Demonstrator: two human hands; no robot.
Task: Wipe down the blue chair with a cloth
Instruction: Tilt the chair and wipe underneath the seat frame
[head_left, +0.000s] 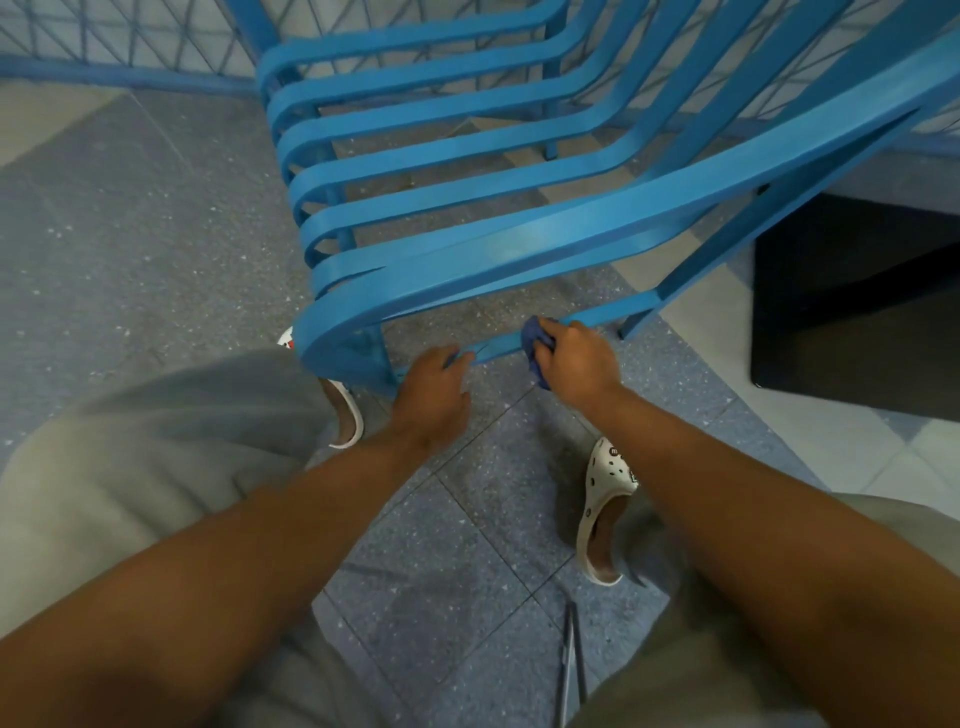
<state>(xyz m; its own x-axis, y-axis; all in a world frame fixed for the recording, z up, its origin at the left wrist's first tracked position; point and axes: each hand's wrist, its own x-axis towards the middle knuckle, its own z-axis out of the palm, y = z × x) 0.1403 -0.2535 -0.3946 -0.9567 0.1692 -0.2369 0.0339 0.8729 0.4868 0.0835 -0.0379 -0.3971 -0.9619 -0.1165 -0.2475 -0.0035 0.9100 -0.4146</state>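
Forearms: two, bare, reaching forward from the bottom edge over grey trousers (130, 467).
Left hand (431, 389): one; fingers (460, 358) curled over the low crossbar (498, 345) of the chair, gripping it.
Right hand (576, 361): one; fingers closed round a bunched cloth, pressing it against the same crossbar, a little further along from the left hand.
Cloth (535, 343): one, dark blue, crumpled, mostly hidden in the right hand's grasp.
Blue chair (467, 176): one, painted slats curving from seat to back; stands on the floor directly ahead, nearest slat edge just above both hands.
Clogs: two, white with holes; right clog (605, 509) bears small round charms, lettering too small to read; left clog (345, 415) partly hidden behind the chair leg.
Floor (130, 234): speckled blue-grey tiles, paler tiles at right.
Railing (104, 41): one, blue lattice, behind the chair.
Dark panel (857, 301): one, black, right of the chair.
Readable writing: none legible.
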